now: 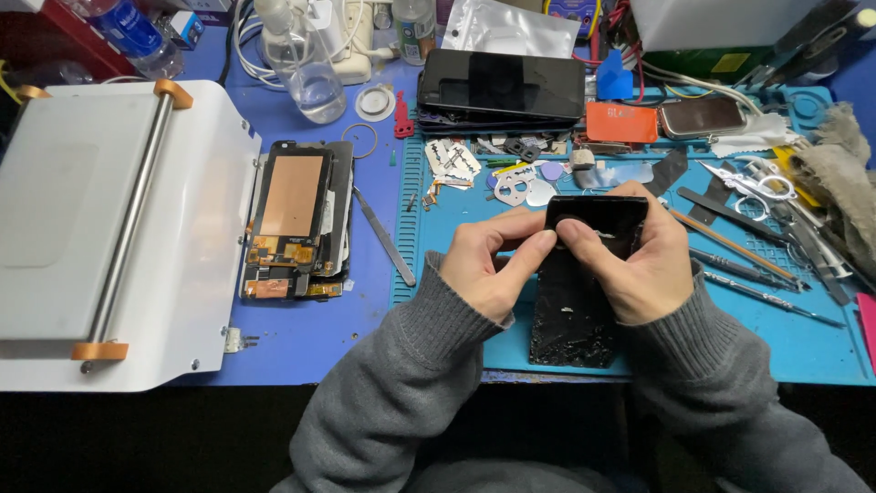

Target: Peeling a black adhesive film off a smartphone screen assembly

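Cracked black phone screen is being pinched at its far end between left hand and right hand fingertips, long axis running back toward the wrists.

I see one thing in hand — a black phone screen panel, long and flat, lying lengthwise away from me on the blue work mat. Its far end is tilted up off the mat, while the near end rests close to the mat's front edge. The surface is glossy black but badly marked — the near end looks cracked and crumbled, with pale flecks and rough patches across it. Toward the far end the glass looks smoother, with a small pale scuff near the middle of that end.
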